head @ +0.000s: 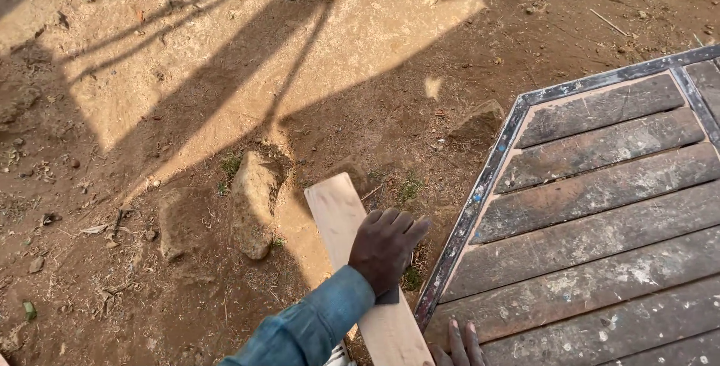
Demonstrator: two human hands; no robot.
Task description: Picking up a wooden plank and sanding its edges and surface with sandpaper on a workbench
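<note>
Item: pale wooden plank [337, 208], long axis running from the bottom edge up-left over the dirt ground [150, 148]. Left hand [386, 250] lies on it, fingers curled together, pressing a dark pad. Right hand [459, 343] fingertips only, grip indeterminable, beside slatted platform [600, 208].

Pale tan plank [360, 261]; blue denim sleeve [311, 328]; grey weathered slats [600, 208].

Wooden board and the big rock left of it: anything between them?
Head view: only bare dirt, partly sunlit, with a small tuft of grass separates the wooden board from the rock. The left hand presses on the board, well clear of that strip.
</note>
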